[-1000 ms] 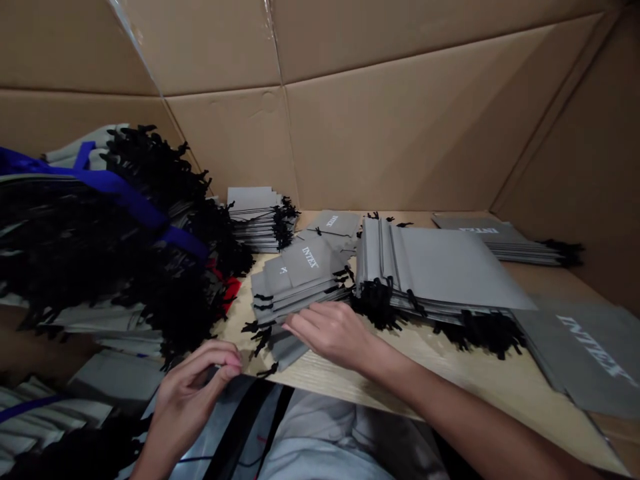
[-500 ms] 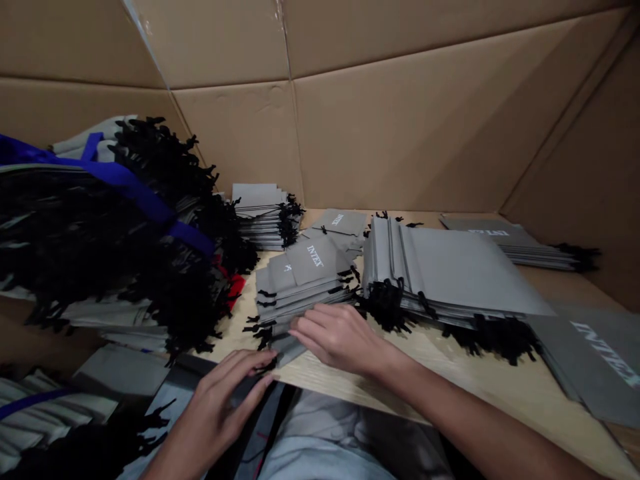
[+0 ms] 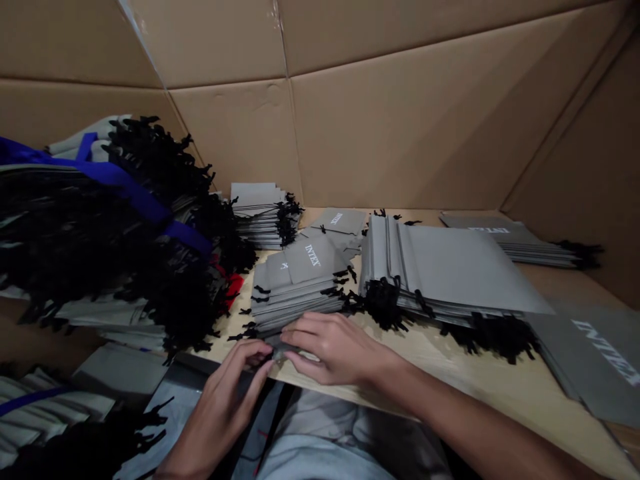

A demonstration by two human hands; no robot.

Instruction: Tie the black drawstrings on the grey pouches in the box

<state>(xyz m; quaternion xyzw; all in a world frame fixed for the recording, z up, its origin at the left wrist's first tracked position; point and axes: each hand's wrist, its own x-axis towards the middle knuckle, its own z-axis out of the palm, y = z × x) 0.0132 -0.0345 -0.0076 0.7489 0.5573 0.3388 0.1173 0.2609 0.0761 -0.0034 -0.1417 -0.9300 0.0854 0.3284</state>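
A small grey drawstring pouch (image 3: 279, 348) with black cord lies at the front edge of the table, mostly covered by my fingers. My left hand (image 3: 233, 387) is closed around its left end, where the black cord is. The fingertips of my right hand (image 3: 333, 350) pinch the pouch's right part, against the near side of a stack. That stack is a fanned row of grey pouches (image 3: 300, 287), with white INTEX print on the top one and knotted black cords sticking out on both sides.
Larger grey bags (image 3: 460, 263) are piled right of my hands, with an INTEX bag (image 3: 595, 360) beyond. A big bundle of bags with black cords, tied by a blue strap (image 3: 135, 193), stands at left. Cardboard walls (image 3: 400, 133) enclose the wooden table (image 3: 400, 373).
My left hand's thumb and fingers have closed in on the pouch's cord end. My right thumb has moved down from the fingers, and both hands have come closer together.
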